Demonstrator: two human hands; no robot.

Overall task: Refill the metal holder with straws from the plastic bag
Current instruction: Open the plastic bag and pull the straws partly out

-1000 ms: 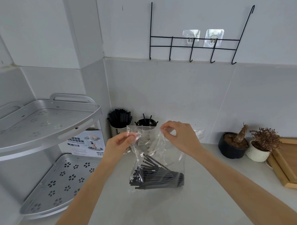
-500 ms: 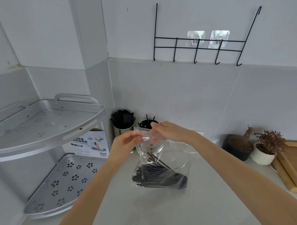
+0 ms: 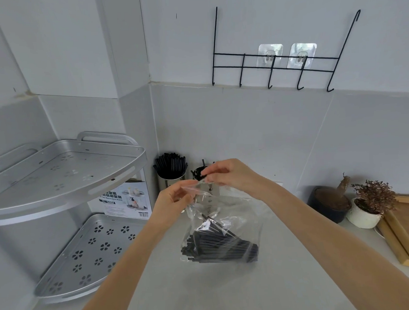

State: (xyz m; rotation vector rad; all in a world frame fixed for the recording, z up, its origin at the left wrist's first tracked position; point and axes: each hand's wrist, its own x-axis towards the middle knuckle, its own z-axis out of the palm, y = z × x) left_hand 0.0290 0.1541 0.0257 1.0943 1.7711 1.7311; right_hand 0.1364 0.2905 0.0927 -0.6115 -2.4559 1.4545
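While the left hand (image 3: 175,198) and right hand (image 3: 225,175) each pinch the mouth of the bag (image 3: 222,226), hanging over the surface (image 3: 228,289) before the nearly empty holder (image 3: 199,175), a hard tug might tear it and spill the straws (image 3: 219,248).

The second metal holder (image 3: 199,175) is largely covered by the right hand (image 3: 230,176) and the plastic bag (image 3: 221,221). The printed box (image 3: 125,200) is partly hidden behind the corner shelf (image 3: 66,179), and its small text cannot be read. The wooden tray (image 3: 406,230) is cut off by the right edge. Both forearms are cropped at the bottom edge.
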